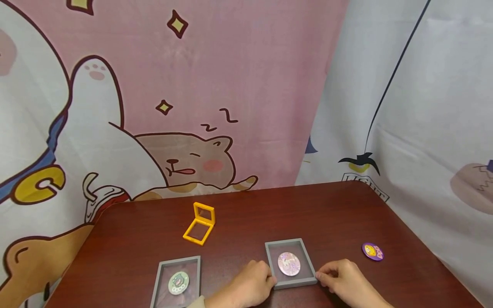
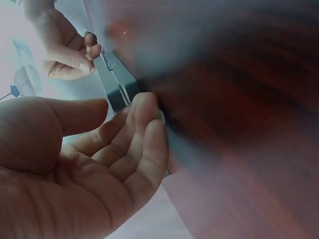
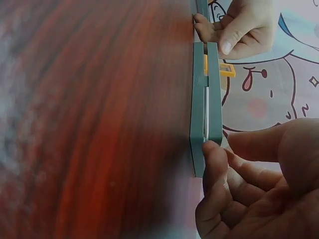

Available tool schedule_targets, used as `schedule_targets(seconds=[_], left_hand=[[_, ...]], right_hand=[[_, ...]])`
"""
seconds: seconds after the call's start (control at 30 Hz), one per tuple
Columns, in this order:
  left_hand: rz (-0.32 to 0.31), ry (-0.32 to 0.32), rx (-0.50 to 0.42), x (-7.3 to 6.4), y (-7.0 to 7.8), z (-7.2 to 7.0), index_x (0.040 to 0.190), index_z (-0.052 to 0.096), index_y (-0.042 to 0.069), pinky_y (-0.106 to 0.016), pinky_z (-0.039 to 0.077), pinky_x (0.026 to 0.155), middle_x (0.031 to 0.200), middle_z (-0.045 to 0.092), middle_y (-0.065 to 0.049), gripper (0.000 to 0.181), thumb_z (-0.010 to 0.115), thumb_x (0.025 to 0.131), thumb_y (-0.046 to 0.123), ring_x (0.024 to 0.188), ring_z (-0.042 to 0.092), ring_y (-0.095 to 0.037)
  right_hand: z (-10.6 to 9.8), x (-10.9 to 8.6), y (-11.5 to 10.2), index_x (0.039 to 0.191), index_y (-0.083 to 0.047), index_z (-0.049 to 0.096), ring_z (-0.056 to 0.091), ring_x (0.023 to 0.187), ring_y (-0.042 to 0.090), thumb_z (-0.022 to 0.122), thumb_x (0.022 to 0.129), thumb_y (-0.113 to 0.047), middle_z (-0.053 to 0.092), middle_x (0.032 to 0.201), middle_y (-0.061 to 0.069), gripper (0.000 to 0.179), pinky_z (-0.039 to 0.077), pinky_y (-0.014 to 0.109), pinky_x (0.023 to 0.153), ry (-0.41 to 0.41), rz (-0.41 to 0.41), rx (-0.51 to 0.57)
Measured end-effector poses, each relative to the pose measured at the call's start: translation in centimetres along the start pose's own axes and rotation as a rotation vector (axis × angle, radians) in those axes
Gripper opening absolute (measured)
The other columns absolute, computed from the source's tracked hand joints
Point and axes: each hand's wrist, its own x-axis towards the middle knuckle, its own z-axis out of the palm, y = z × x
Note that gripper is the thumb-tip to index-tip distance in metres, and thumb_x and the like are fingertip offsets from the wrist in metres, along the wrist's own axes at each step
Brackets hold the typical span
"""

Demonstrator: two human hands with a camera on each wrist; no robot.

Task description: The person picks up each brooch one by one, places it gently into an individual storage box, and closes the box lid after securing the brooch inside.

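A square grey display case [image 1: 285, 284] with a clear film window lies on the table in front of me. A round pink badge [image 1: 289, 264] shows inside its window. My left hand [image 1: 252, 284] pinches the near left corner between thumb and curled fingers. At the near right corner my right hand [image 1: 344, 280] holds the case by thumb and index finger. The right wrist view shows two frame halves [image 3: 198, 99] with a narrow gap along the edge; the right index fingertip [image 3: 213, 149] sits at that seam. The same seamed edge [image 2: 117, 82] appears in the left wrist view.
Another grey case [image 1: 179, 260], with a green badge [image 1: 178, 283] in its window, lies to the left. Behind stands a small yellow case [image 1: 192, 240], opened on its hinge. A purple badge [image 1: 372, 251] lies at the right. Printed curtains hang behind the table [image 1: 269, 214].
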Motion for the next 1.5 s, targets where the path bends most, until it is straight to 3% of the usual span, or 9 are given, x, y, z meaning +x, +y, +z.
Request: schedule_targets(seconds=[0.5,0.7,0.83,1.0,1.1,1.23,1.4,1.5], left_hand=[[0.003,0.005,0.065,0.1,0.0,0.4,0.068,0.076,0.016,-0.027,0.049,0.060,0.063,0.064,0.008,0.025,0.078,0.093,0.017,0.063,0.055,-0.002],[0.022,0.003,0.071,0.2,-0.1,0.3,0.066,0.075,0.016,-0.026,0.047,0.058,0.060,0.060,0.010,0.027,0.078,0.093,0.016,0.061,0.052,-0.002],[0.023,0.008,0.076,0.2,0.0,0.3,0.065,0.075,0.016,-0.025,0.046,0.057,0.060,0.061,0.010,0.028,0.078,0.093,0.017,0.061,0.052,-0.001],[0.019,0.003,0.083,0.1,0.0,0.3,0.068,0.076,0.016,-0.025,0.047,0.059,0.063,0.063,0.009,0.026,0.078,0.093,0.018,0.062,0.053,-0.001],[0.019,-0.003,0.085,0.1,0.0,0.4,0.068,0.077,0.016,-0.025,0.048,0.059,0.063,0.064,0.009,0.025,0.078,0.094,0.018,0.063,0.054,-0.001],[0.014,-0.003,0.072,0.1,0.1,0.4,0.069,0.077,0.016,-0.025,0.048,0.059,0.064,0.064,0.009,0.025,0.078,0.094,0.018,0.063,0.055,-0.001],[0.013,0.003,0.063,0.1,0.0,0.5,0.070,0.077,0.015,-0.025,0.049,0.060,0.064,0.065,0.009,0.024,0.078,0.094,0.017,0.063,0.056,-0.001],[0.022,0.005,0.079,0.1,0.0,0.5,0.069,0.077,0.016,-0.025,0.048,0.059,0.063,0.064,0.009,0.025,0.078,0.094,0.017,0.062,0.055,-0.001]], right_hand=[[0.4,0.0,0.5,0.076,-0.015,0.072,0.049,0.055,-0.002,0.073,0.098,-0.012,0.056,0.063,-0.014,0.022,0.044,0.023,0.052,-0.044,-0.072,-0.044],[-0.3,0.0,0.1,0.089,-0.017,0.077,0.056,0.072,-0.003,0.075,0.097,-0.016,0.066,0.078,-0.016,0.009,0.050,0.025,0.063,0.001,-0.102,-0.146],[-1.3,0.1,-0.3,0.096,-0.019,0.078,0.058,0.081,-0.003,0.077,0.096,-0.021,0.070,0.088,-0.018,0.002,0.053,0.028,0.070,0.079,-0.139,-0.262],[-2.8,0.0,-0.5,0.112,-0.011,0.075,0.059,0.078,0.001,0.084,0.090,-0.023,0.068,0.089,-0.014,0.027,0.053,0.029,0.068,0.259,-0.091,-0.393],[-4.2,-0.1,-0.1,0.123,-0.007,0.070,0.067,0.087,0.012,0.084,0.089,-0.031,0.072,0.105,0.000,0.043,0.056,0.040,0.072,0.311,-0.044,-0.472],[-6.2,-0.3,1.0,0.132,-0.004,0.064,0.067,0.103,0.031,0.081,0.091,-0.043,0.068,0.125,0.016,0.059,0.054,0.057,0.079,0.318,-0.016,-0.529],[-7.9,-0.2,2.5,0.139,0.001,0.057,0.060,0.119,0.046,0.079,0.090,-0.053,0.063,0.130,0.027,0.076,0.050,0.068,0.084,0.299,0.012,-0.583],[-8.6,-0.1,3.7,0.139,0.004,0.056,0.060,0.118,0.048,0.078,0.089,-0.059,0.062,0.130,0.030,0.083,0.050,0.068,0.084,0.274,0.031,-0.632]])
